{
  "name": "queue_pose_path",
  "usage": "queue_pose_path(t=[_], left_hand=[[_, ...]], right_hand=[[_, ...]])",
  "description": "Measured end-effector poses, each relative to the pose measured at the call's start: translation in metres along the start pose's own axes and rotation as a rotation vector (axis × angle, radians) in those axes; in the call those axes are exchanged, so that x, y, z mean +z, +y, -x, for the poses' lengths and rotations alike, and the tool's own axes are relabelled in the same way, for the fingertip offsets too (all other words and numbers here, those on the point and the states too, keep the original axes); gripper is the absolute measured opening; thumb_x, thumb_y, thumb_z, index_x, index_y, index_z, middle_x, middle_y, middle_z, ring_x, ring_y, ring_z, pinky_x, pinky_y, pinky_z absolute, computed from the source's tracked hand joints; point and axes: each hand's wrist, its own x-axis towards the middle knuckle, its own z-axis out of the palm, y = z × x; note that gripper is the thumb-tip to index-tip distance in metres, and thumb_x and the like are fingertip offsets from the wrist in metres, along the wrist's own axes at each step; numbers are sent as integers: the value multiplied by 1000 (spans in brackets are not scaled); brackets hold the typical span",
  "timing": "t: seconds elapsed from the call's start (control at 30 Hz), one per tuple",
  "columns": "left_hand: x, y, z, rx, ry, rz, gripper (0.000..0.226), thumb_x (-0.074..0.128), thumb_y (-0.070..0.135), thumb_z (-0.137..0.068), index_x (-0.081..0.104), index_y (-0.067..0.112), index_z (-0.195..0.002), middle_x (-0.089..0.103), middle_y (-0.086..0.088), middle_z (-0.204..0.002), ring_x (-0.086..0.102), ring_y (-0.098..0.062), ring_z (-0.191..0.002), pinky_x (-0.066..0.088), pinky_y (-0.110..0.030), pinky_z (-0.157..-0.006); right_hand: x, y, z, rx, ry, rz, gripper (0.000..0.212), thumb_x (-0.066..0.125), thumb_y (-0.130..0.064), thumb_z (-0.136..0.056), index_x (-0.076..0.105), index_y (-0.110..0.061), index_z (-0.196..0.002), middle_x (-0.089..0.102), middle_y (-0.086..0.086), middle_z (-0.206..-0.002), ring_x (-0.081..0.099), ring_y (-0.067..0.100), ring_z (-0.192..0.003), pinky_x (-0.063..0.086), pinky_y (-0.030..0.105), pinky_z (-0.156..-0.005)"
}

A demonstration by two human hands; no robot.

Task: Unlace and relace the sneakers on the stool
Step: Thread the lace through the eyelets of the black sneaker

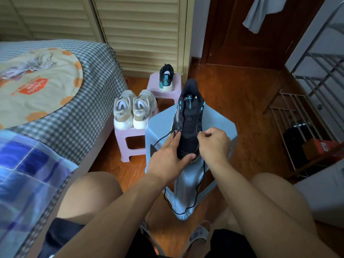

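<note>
A black sneaker [189, 120] with teal eyelet loops lies on the pale blue stool [219, 120] in front of me, toe towards me. My left hand [168, 155] holds the toe, thumb on the tip and fingers stretched along the shoe's left side near an eyelet. My right hand [214, 142] pinches the black lace at the shoe's right edge. The lace [197, 190] trails down over the stool's front and loops near the floor; another strand runs off to the left.
The second black sneaker [166, 77] stands on a pink stool [163, 92] at the back. A beige pair [133, 110] sits on a nearer pink stool [128, 144]. A bed [55, 94] lies on the left, a metal rack [307, 116] on the right, wooden floor around.
</note>
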Motion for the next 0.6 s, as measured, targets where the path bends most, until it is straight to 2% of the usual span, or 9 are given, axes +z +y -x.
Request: queue_pose_path(t=[0.13, 0.27, 0.33, 0.4, 0.5, 0.6], left_hand=[[0, -1, 0, 3, -4, -21, 91, 56, 69, -89, 16, 31, -161, 15, 12, -168, 32, -13, -148, 42, -37, -112], [-1, -2, 0, 4, -14, -35, 92, 57, 70, -87, 16, 32, -161, 16, 11, -168, 30, -12, -149, 41, -37, -114], [-2, -3, -2, 11, -19, -47, 93, 57, 71, -87, 17, 32, -161, 16, 11, -168, 30, -11, -149, 40, -35, -114], [-3, -3, -2, 17, -21, -61, 94, 56, 72, -86, 16, 32, -161, 16, 10, -168, 29, -12, -150, 40, -35, -115], [-2, -1, -2, 4, -33, -82, 94, 54, 74, -86, 16, 32, -161, 15, 11, -168, 35, -14, -147, 42, -37, -112], [-1, 0, -1, -16, -37, -116, 94, 52, 76, -85, 15, 34, -160, 15, 12, -167, 44, -20, -141, 47, -40, -107]], right_hand=[[5, -1, -1, -51, 21, 15, 19, 65, -32, -96, 71, -19, -83, 69, 1, -79, 65, 24, -81, 55, 37, -73], [7, -2, -8, -155, 64, 50, 19, 66, -31, -96, 70, -14, -105, 71, 6, -94, 63, 29, -94, 47, 34, -74], [8, -2, -11, -311, 84, 161, 18, 66, -29, -96, 67, -11, -96, 67, 6, -88, 62, 29, -87, 37, 31, -67], [10, -6, -12, -417, 91, 305, 21, 64, -28, -97, 62, -10, -88, 63, 6, -84, 61, 28, -82, 34, 31, -65], [10, -13, -13, -406, 115, 416, 17, 60, -25, -97, 62, -10, -90, 63, 5, -85, 60, 28, -79, 37, 31, -63], [7, -15, -20, -304, 58, 305, 16, 60, -23, -93, 64, -12, -81, 61, 0, -76, 56, 25, -73, 37, 31, -59]])
